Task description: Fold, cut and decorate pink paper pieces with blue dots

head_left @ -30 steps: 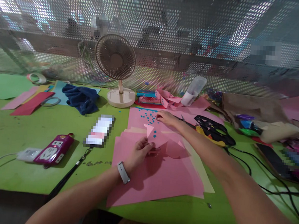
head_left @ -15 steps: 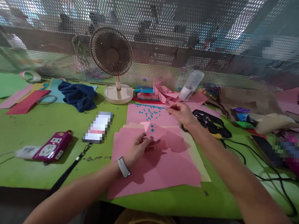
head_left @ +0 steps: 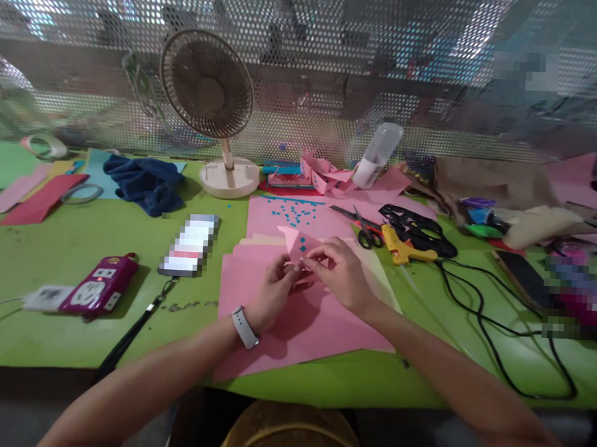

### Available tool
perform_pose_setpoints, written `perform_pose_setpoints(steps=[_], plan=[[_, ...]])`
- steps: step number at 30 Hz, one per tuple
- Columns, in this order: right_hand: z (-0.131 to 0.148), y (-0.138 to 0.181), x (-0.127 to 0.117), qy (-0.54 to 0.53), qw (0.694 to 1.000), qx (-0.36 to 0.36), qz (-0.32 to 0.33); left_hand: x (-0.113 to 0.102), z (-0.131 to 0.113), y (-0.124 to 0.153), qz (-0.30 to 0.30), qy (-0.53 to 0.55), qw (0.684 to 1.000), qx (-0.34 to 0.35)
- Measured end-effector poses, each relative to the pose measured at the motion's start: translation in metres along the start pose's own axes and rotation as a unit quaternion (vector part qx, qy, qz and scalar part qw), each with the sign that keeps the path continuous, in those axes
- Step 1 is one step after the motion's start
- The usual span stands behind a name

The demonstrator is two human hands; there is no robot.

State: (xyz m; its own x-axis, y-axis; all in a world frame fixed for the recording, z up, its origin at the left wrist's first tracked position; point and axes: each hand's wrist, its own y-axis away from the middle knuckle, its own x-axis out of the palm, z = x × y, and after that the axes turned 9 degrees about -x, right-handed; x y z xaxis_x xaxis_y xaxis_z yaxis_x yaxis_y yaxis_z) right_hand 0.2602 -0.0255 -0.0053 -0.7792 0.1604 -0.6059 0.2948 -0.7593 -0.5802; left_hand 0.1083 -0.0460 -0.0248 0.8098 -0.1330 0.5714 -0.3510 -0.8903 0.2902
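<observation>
My left hand [head_left: 274,287], with a pale watch strap at the wrist, is closed on a folded pink paper piece [head_left: 290,239]. Small blue diamonds [head_left: 303,244] show on that piece. At its lower edge my right hand [head_left: 342,278] meets the left, thumb and fingertips pinched together; whatever is between them is too small to make out. Under both hands lies a stack of pink paper sheets [head_left: 252,341]. Just beyond, many tiny blue paper bits [head_left: 299,217] and a thin blue strip [head_left: 294,200] rest on another pink sheet [head_left: 259,225].
To the right lie scissors [head_left: 370,237], a yellow glue gun [head_left: 402,247] and looped black cable [head_left: 479,303]. A fan [head_left: 229,180], a bottle [head_left: 379,154] and folded pink paper shapes [head_left: 324,175] stand behind. A phone [head_left: 190,244] and magenta power strip [head_left: 108,283] are left.
My right hand has come back from the blue strip on the far sheet to the folded paper in my left hand. The scissors and glue gun now show. The view has shifted slightly.
</observation>
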Motion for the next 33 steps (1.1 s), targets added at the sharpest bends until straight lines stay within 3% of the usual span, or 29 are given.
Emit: perform_pose_setpoints(steps=[12, 19, 25, 30, 33], plan=[[-0.005, 0.004, 0.007, 0.011, 1.000, -0.007, -0.013, 0.000, 0.000, -0.001, 0.000, 0.016, 1.000, -0.019], [-0.003, 0.001, 0.001, -0.038, 0.999, 0.010, -0.032, -0.001, 0.001, -0.003, -0.016, 0.023, 0.999, -0.027], [-0.015, 0.000, -0.008, 0.099, 0.992, -0.037, -0.072, 0.001, -0.001, 0.000, -0.028, 0.002, 0.999, -0.031], [-0.025, 0.002, -0.009, 0.097, 0.995, 0.005, 0.004, 0.001, -0.002, 0.002, -0.033, -0.021, 0.999, -0.030], [-0.024, 0.003, -0.009, 0.082, 0.997, -0.005, -0.012, -0.001, -0.001, 0.001, -0.034, -0.033, 0.998, -0.030]])
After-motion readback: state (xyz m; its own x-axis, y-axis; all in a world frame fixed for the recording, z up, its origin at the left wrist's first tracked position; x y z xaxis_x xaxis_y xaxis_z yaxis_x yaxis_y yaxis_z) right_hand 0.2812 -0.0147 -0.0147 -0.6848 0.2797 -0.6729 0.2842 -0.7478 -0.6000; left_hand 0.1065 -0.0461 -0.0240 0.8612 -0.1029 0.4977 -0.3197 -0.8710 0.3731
